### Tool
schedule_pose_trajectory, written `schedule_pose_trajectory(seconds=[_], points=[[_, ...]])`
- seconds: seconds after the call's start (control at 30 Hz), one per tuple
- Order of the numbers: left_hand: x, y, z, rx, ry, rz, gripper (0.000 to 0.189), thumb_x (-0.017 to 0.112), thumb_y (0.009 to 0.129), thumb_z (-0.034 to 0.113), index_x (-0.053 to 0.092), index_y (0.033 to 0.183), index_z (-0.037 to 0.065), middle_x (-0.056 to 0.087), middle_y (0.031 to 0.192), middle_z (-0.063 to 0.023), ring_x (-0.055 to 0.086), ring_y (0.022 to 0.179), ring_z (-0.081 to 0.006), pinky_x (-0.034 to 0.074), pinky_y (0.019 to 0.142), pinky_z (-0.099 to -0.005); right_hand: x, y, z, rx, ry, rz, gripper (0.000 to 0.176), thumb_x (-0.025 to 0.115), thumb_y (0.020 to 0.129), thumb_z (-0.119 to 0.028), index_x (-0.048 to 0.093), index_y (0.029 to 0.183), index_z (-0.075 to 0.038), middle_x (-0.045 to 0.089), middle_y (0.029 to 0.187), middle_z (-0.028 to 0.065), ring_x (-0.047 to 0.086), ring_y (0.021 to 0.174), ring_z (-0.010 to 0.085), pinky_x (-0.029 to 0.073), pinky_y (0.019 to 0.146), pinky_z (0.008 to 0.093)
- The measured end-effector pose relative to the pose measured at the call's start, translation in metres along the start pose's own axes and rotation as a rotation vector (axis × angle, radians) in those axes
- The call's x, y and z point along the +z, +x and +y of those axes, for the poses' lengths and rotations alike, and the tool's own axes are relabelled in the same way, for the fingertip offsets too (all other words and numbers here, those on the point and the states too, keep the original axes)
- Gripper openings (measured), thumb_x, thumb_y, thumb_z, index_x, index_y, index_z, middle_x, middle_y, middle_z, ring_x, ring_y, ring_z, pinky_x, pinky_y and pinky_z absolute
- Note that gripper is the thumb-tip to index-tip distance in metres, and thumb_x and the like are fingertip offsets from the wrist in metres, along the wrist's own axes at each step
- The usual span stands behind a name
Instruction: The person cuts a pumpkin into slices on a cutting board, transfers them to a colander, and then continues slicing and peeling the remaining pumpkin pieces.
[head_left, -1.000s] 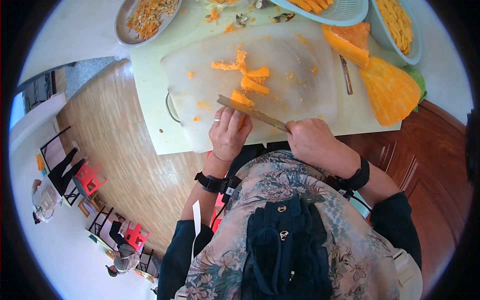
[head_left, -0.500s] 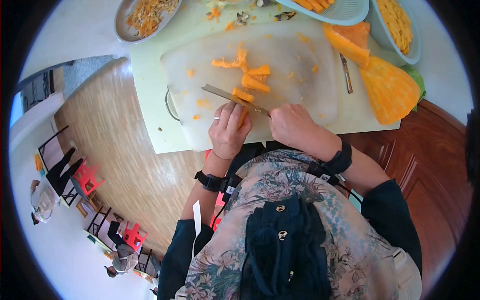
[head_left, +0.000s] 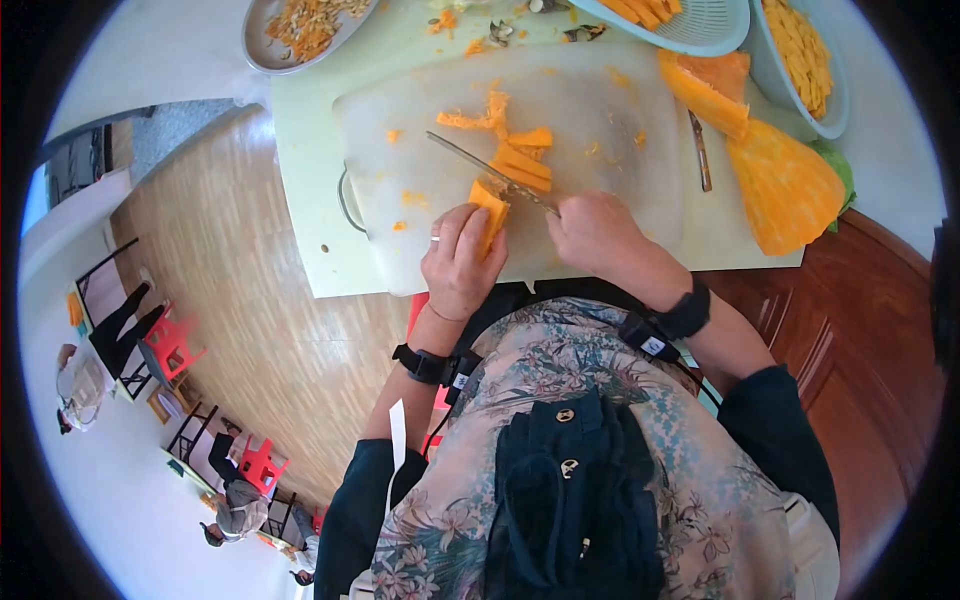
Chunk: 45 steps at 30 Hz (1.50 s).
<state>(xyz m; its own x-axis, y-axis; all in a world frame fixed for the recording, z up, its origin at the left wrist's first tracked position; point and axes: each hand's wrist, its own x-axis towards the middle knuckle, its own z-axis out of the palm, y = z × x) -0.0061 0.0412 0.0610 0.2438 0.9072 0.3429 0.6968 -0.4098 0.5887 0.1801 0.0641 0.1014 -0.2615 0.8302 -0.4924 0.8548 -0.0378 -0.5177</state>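
My left hand (head_left: 461, 262) is closed on a piece of orange pumpkin (head_left: 489, 222), pressing it on the white cutting board (head_left: 610, 215). My right hand (head_left: 597, 233) grips the handle of a kitchen knife (head_left: 470, 158). The blade points up and left, just beyond the held pumpkin piece. Cut pumpkin sticks (head_left: 524, 166) lie beside the blade on its far side. Stringy pumpkin pulp (head_left: 488, 117) lies farther up the board. The knife's handle is mostly hidden by my fingers.
Large pumpkin pieces (head_left: 785, 190) lie at the right, near a small knife (head_left: 700, 152). Two baskets hold cut pumpkin: a pale blue one (head_left: 715, 38) and another (head_left: 838, 115) beside it. A metal dish (head_left: 268, 58) holds seeds and pulp. Other people sit far left.
The knife has moved away from my body, off the held piece toward the cut sticks. More of the pumpkin in my left hand shows now. The view has shifted slightly.
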Motion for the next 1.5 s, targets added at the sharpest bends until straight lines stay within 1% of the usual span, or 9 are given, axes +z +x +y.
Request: schedule_pose_trajectory(seconds=[0.27,0.37,0.57,0.63,0.87,0.93,1.03,1.37,1.5], points=[[0.002,0.001,-0.001,0.069,0.11,-0.002,0.033,0.07,0.062,0.004,0.059,0.093,0.006,0.057,0.09,-0.0079,0.059,0.078,-0.0236,0.048,0.055,-0.0281,-0.034,-0.063,-0.004,-0.055,-0.021,-0.017,0.018,0.051,0.075,-0.014,0.06,0.067,0.001,0.059,0.063,0.0224,0.061,0.061,0.0384,0.05,0.059,0.045],[0.001,0.001,-0.001,0.074,0.14,-0.027,0.029,0.069,0.06,0.004,0.059,0.087,0.007,0.057,0.088,-0.0075,0.06,0.078,-0.0233,0.048,0.054,-0.0281,-0.032,-0.072,0.0,-0.051,-0.11,-0.118,0.016,0.054,0.077,-0.015,0.06,0.081,0.0,0.058,0.065,0.0204,0.059,0.062,0.0386,0.048,0.06,0.0466],[0.001,0.002,0.0,0.1,0.119,-0.028,0.025,0.068,0.059,0.003,0.058,0.082,0.007,0.057,0.087,-0.0073,0.06,0.078,-0.0233,0.048,0.055,-0.0289,-0.019,-0.073,0.005,-0.075,-0.084,-0.071,0.015,0.056,0.075,-0.013,0.059,0.08,0.001,0.059,0.067,0.0199,0.06,0.065,0.0378,0.048,0.06,0.0455],[0.001,0.002,0.0,0.094,0.11,-0.028,0.025,0.067,0.059,0.002,0.058,0.082,0.007,0.057,0.085,-0.0076,0.06,0.078,-0.0244,0.048,0.055,-0.0289,-0.019,-0.071,0.003,-0.112,-0.047,-0.002,0.014,0.053,0.071,-0.009,0.06,0.066,0.002,0.059,0.061,0.022,0.062,0.058,0.0363,0.05,0.056,0.043],[0.001,0.004,0.0,0.13,0.102,-0.009,0.026,0.068,0.06,0.001,0.058,0.084,0.005,0.058,0.083,-0.0084,0.061,0.076,-0.0246,0.048,0.055,-0.0286,-0.014,-0.059,-0.004,-0.082,-0.034,-0.05,0.014,0.053,0.07,-0.009,0.059,0.065,0.003,0.059,0.06,0.0229,0.062,0.059,0.0377,0.049,0.056,0.0446],[0.002,0.003,-0.001,0.141,0.114,-0.001,0.026,0.068,0.06,0.001,0.059,0.084,0.005,0.058,0.085,-0.0085,0.061,0.075,-0.0237,0.049,0.055,-0.028,-0.009,-0.053,-0.003,-0.068,-0.036,-0.069,0.014,0.052,0.074,-0.01,0.06,0.074,0.001,0.058,0.061,0.0218,0.06,0.06,0.039,0.048,0.059,0.0465],[0.003,0.001,-0.001,0.092,0.11,0.01,0.027,0.068,0.061,0.001,0.059,0.085,0.005,0.059,0.086,-0.0083,0.061,0.074,-0.0234,0.049,0.056,-0.0274,-0.006,-0.044,-0.006,-0.079,-0.019,-0.045,0.015,0.052,0.07,-0.009,0.059,0.065,0.003,0.059,0.061,0.0235,0.062,0.061,0.039,0.049,0.059,0.0458],[0.005,-0.002,-0.002,0.067,0.095,0.047,0.032,0.069,0.062,0.001,0.06,0.093,0.004,0.061,0.091,-0.0082,0.062,0.075,-0.0231,0.05,0.058,-0.0274,0.005,-0.009,-0.012,-0.117,-0.045,0.0,0.015,0.052,0.07,-0.008,0.062,0.068,0.002,0.059,0.065,0.0246,0.062,0.064,0.0389,0.049,0.059,0.0468],[0.006,-0.002,-0.001,0.056,0.043,0.029,0.035,0.071,0.063,0.001,0.058,0.095,0.001,0.06,0.091,-0.0137,0.061,0.079,-0.0282,0.051,0.069,-0.0326,0.005,0.009,-0.02,-0.107,-0.084,-0.096,0.017,0.052,0.071,-0.011,0.063,0.069,0.002,0.061,0.068,0.0228,0.063,0.067,0.0383,0.05,0.061,0.0457]])
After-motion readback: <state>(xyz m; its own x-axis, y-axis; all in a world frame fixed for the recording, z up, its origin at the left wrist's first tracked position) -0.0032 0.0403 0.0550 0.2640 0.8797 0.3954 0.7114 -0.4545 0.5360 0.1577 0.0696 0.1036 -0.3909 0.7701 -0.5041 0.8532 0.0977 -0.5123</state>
